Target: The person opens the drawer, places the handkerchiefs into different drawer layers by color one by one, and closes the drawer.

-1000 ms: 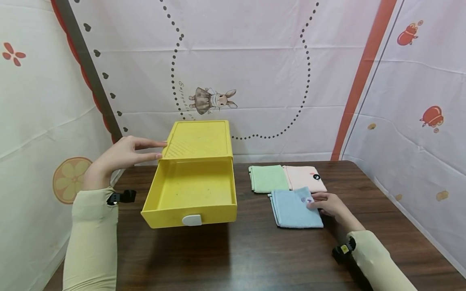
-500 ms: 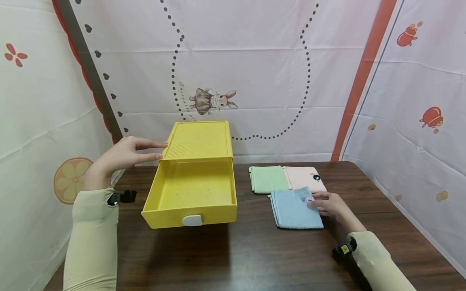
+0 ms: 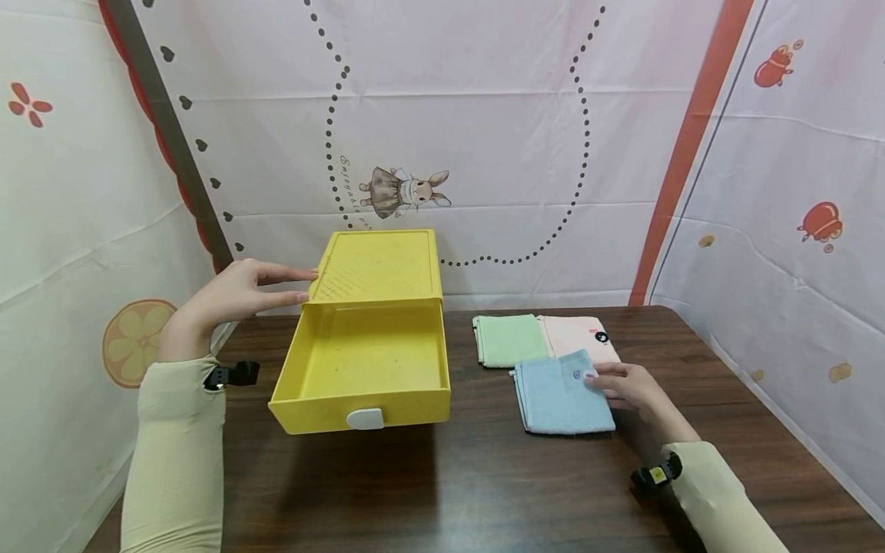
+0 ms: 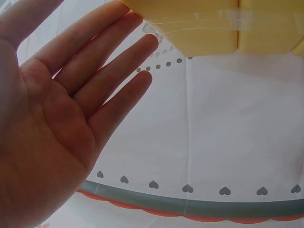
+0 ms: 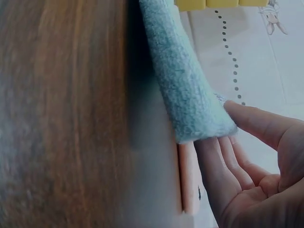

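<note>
A yellow storage box (image 3: 383, 265) has its drawer (image 3: 408, 405) pulled out toward me, with a white knob on the front and nothing inside. My left hand (image 3: 228, 296) touches the box's left edge with thumb and fingertips; in the left wrist view the fingers of the hand (image 4: 71, 104) are straight and spread. To the right lies a folded light-blue towel (image 3: 560, 399) with a small print. My right hand (image 3: 636, 395) pinches its right edge, thumb on top and fingers below. In the right wrist view the towel's thick fold (image 5: 183, 80) is raised off the table.
Behind the blue towel lie a folded green towel (image 3: 510, 342) and a folded pink towel (image 3: 570, 334) with a dark round mark. All rest on the dark wooden table (image 3: 498, 499). A printed white curtain (image 3: 484, 138) stands behind and at both sides.
My right hand has risen slightly, and the blue towel's right side has lifted with it. The left hand and the yellow box have not moved.
</note>
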Available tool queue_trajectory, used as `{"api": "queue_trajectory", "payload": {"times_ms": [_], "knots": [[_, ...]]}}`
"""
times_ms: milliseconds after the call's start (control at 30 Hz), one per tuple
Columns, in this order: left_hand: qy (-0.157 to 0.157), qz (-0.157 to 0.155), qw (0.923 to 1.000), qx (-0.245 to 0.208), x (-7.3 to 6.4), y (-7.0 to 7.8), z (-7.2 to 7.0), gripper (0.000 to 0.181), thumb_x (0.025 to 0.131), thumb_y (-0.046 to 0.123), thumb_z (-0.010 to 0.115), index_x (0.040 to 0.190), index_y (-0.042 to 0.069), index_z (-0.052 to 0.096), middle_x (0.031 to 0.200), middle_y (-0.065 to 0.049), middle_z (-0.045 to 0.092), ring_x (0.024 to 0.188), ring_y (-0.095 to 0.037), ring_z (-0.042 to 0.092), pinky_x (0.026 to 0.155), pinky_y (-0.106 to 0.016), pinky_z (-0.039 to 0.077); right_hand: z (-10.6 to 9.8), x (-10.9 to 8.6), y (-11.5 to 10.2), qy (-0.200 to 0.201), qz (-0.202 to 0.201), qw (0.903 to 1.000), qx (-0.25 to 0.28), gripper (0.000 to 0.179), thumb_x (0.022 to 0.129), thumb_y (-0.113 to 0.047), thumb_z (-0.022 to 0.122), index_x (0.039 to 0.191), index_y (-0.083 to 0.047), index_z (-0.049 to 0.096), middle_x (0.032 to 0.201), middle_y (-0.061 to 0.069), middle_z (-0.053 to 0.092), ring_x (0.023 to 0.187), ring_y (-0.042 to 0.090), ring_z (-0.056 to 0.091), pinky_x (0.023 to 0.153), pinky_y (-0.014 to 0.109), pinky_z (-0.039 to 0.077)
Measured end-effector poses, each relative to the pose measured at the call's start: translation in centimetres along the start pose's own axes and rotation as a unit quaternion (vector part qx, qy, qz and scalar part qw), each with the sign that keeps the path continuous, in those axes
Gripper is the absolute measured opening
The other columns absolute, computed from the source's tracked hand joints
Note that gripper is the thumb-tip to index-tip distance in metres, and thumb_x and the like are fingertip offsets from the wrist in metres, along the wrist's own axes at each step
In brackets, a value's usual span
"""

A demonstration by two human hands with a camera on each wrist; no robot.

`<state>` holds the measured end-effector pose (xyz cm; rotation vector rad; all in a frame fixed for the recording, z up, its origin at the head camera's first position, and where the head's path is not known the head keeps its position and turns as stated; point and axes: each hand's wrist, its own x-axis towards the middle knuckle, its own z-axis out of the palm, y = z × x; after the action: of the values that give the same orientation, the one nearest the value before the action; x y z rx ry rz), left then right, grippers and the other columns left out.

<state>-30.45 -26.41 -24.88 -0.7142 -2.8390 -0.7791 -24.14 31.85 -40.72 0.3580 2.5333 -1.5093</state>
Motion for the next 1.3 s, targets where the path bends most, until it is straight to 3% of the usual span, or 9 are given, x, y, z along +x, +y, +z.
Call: {"api": "queue_trajectory", "payload": {"times_ms": [233,533,1300], "knots": [[-0.001,0.0,1.0,-0.005,0.0,0.0,0.0,0.045,0.083,0.049,0.069,0.123,0.029,0.065,0.122,-0.002,0.065,0.113,-0.025,0.06,0.089,-0.054,0.049,-0.1,-0.5,-0.7,-0.012,0.001,0.9998,0.016,0.068,0.087,-0.035,0.069,0.135,0.008,0.046,0.113,0.016,0.064,0.085,0.011,0.064,0.077,0.033,0.056],[0.001,0.002,1.0,-0.004,0.0,-0.1,0.0,0.044,0.083,0.049,0.069,0.123,0.03,0.065,0.122,-0.002,0.065,0.112,-0.025,0.06,0.089,-0.053,0.049,-0.1,-0.7,-1.4,-0.032,-0.007,0.9969,0.072,0.069,0.087,-0.032,0.069,0.136,0.01,0.042,0.094,-0.002,0.067,0.082,0.007,0.066,0.076,0.03,0.057],[0.0,0.002,1.0,-0.004,0.0,0.1,-0.1,0.045,0.082,0.049,0.069,0.122,0.031,0.065,0.124,-0.001,0.065,0.112,-0.024,0.06,0.09,-0.053,0.049,-0.4,-1.9,-3.4,-0.06,-0.039,0.9891,0.129,0.073,0.09,-0.032,0.066,0.14,0.01,0.034,0.089,-0.008,0.066,0.081,0.006,0.066,0.077,0.027,0.056]]}}
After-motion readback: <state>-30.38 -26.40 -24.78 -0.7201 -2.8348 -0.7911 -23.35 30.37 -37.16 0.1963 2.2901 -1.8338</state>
